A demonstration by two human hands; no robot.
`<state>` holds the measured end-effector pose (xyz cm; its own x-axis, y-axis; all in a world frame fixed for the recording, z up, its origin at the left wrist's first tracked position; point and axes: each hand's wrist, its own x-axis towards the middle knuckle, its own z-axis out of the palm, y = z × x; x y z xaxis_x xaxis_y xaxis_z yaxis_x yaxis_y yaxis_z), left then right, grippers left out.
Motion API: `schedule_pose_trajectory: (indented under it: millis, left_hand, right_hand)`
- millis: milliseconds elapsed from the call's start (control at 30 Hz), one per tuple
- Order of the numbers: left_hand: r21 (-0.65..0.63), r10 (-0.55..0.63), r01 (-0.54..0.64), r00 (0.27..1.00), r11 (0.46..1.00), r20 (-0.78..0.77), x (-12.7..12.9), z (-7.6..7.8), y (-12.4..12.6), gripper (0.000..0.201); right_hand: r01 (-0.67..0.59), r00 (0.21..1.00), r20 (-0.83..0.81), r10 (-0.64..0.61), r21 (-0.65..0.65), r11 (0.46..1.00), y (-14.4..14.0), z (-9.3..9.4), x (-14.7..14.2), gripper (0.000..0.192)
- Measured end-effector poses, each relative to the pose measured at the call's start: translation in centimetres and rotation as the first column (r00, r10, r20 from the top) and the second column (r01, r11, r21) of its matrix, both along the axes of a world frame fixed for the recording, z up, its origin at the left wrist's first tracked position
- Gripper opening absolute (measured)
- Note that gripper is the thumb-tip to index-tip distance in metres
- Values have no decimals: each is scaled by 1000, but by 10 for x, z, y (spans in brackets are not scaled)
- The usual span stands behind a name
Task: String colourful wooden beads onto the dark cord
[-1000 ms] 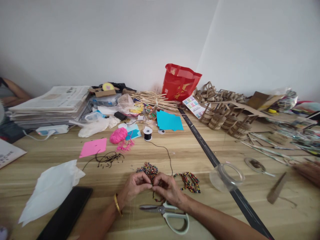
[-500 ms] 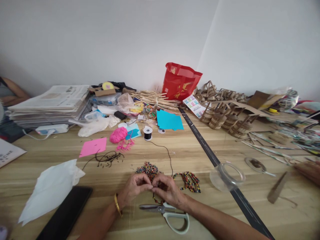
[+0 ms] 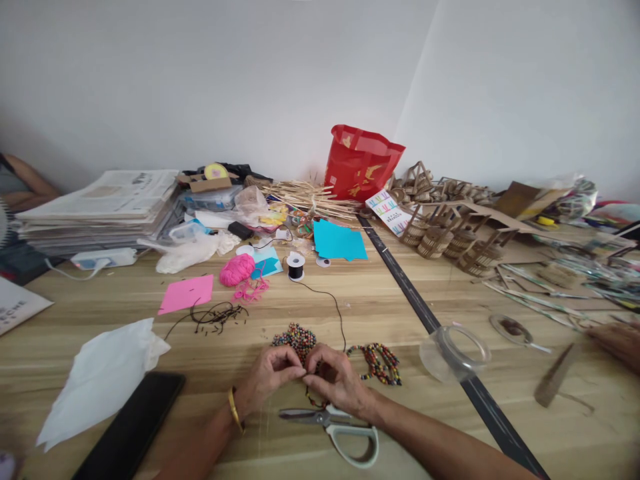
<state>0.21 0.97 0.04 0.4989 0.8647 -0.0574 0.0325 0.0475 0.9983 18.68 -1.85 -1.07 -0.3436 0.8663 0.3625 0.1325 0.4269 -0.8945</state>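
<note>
My left hand (image 3: 273,375) and my right hand (image 3: 337,379) meet fingertip to fingertip, each closed in a pinch. A short beaded cord (image 3: 314,400) hangs just below the fingertips; the exact spot they grip is too small to make out. Behind the hands lies a heap of small multicoloured beads (image 3: 296,339). Coiled bead strands (image 3: 383,365) rest right of my right hand. Under my wrists are scissors (image 3: 353,440) with pale green handles. A black cord (image 3: 340,313) runs from a white spool (image 3: 295,267) towards my right hand.
A black phone-like slab (image 3: 133,427) and white paper (image 3: 100,380) lie left. Black cord scraps (image 3: 217,317) and pink yarn (image 3: 237,270) sit farther back. A clear plastic ring-shaped container (image 3: 455,353) stands right, before small woven baskets (image 3: 477,253). Another person's hand (image 3: 617,343) shows at right.
Both hands stay in nearly the same place. The fingers of my right hand have shifted slightly at the pinch.
</note>
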Motion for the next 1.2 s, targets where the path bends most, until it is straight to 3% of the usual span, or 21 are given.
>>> schedule_pose_trajectory:
  millis: [200,600,833,1067,1200]
  left_hand:
    - [20,6,-6,1000,1000,-8,0,0,0,25]
    - [15,19,-18,1000,1000,-21,1,2,-1,24]
    - [7,38,-37,999,999,-30,-1,2,0,27]
    - [14,42,-41,998,999,-44,-1,0,0,27]
    - [46,46,-43,997,998,-67,-1,-3,1,25]
  right_hand:
    - [13,1000,8,-13,-3,1000,-1,2,0,23]
    - [24,997,72,-19,-71,997,-1,0,-2,17]
    - [-10,1000,29,12,-85,996,-1,1,-1,17]
    - [7,998,58,-9,42,999,4,-1,1,19]
    - [2,998,61,-5,43,999,4,0,2,17]
